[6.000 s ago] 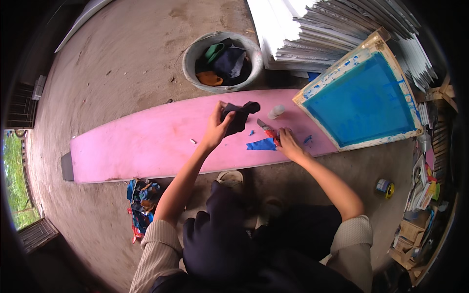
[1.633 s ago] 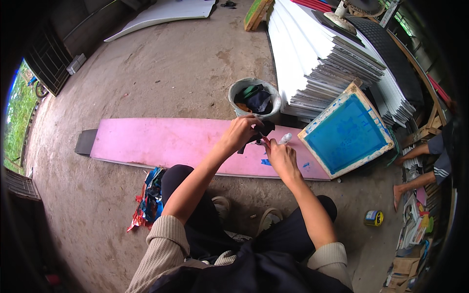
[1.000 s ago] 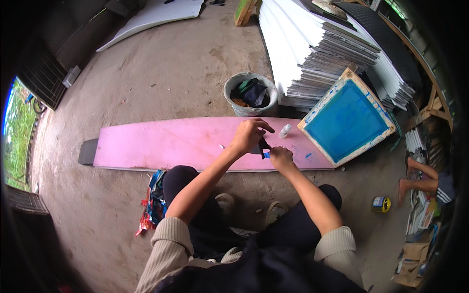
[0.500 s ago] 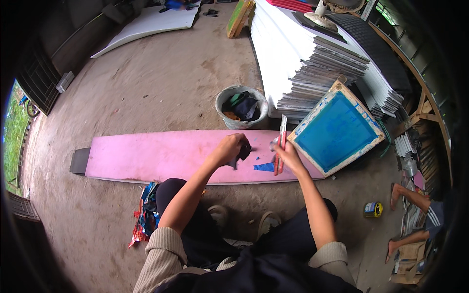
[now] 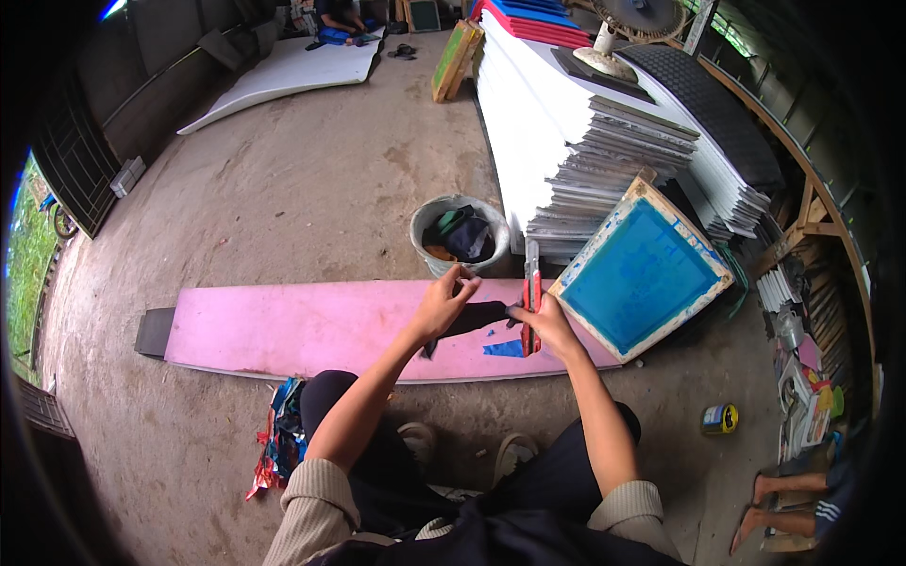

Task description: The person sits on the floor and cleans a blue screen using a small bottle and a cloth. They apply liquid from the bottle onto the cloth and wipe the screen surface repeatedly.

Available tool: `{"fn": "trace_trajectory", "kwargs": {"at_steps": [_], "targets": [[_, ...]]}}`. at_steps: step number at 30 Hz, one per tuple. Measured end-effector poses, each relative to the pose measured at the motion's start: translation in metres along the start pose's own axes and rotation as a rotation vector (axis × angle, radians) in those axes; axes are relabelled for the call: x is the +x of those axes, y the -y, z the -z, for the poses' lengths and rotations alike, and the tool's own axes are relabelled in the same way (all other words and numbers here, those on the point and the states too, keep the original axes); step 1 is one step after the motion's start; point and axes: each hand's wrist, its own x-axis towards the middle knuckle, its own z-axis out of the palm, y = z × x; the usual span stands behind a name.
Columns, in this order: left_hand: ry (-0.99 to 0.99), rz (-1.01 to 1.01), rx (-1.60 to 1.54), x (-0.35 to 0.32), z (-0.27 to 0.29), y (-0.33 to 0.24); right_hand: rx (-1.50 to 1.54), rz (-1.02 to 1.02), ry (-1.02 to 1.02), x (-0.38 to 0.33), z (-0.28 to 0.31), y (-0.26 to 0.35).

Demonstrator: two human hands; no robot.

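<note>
My right hand (image 5: 553, 325) is closed round a red-handled utility knife (image 5: 532, 316) with its silver end pointing away from me. The same fingers pinch one end of a strip of black cloth (image 5: 479, 319). The cloth runs left to my left hand (image 5: 445, 304), whose fingers are curled about it, thumb and forefinger raised; a short tail hangs below that hand. Both hands are above a long pink board (image 5: 283, 325) lying across the floor in front of my knees. On the board beneath the knife lies a blue scrap (image 5: 503, 349).
Beyond the board stands a white bucket (image 5: 422, 247) of cloths. A blue-meshed screen frame (image 5: 642, 269) leans by stacked white sheets (image 5: 528, 113). A yellow-and-black can (image 5: 719, 419) and a person's bare feet (image 5: 750, 514) are at right. Crumpled coloured scraps (image 5: 278, 439) lie left.
The black cloth, bunched at my left hand before, now stretches between both hands. My right hand has taken its end while keeping the knife. The view has tilted up slightly.
</note>
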Motion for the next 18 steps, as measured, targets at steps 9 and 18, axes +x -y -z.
{"fn": "trace_trajectory", "kwargs": {"at_steps": [9, 18], "targets": [[0.171, -0.23, -0.058, 0.0, -0.005, -0.009, 0.089, 0.13, -0.274, -0.001, 0.012, -0.006], [0.281, -0.131, -0.049, -0.003, 0.001, -0.017, 0.113, 0.204, -0.339, -0.003, 0.009, 0.001]]}}
